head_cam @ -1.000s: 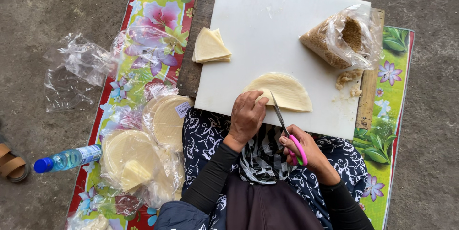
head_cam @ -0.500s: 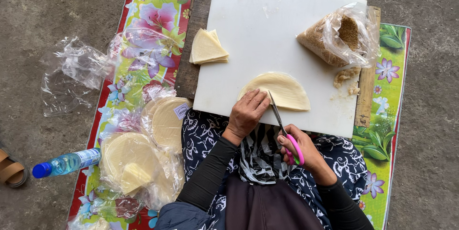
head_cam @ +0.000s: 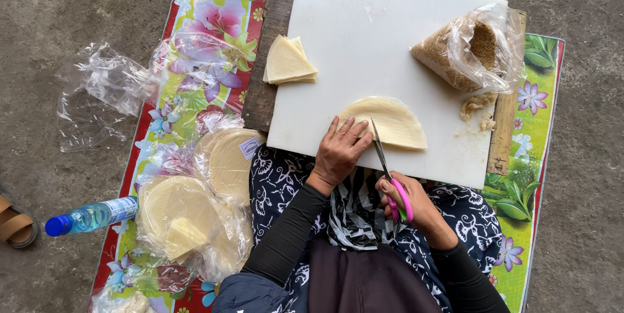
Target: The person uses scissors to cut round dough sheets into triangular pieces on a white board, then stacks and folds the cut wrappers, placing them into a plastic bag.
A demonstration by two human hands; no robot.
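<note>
We press the left hand (head_cam: 339,150) flat on the folded wrappers (head_cam: 390,123), just left of the blades, while the right hand (head_cam: 411,206), clamped on the scissors (head_cam: 389,173), cuts straight and clear of our fingertips.

Matt white plastic board (head_cam: 364,33), glossy crinkled plastic bags (head_cam: 97,92), rough concrete floor (head_cam: 65,1).
</note>
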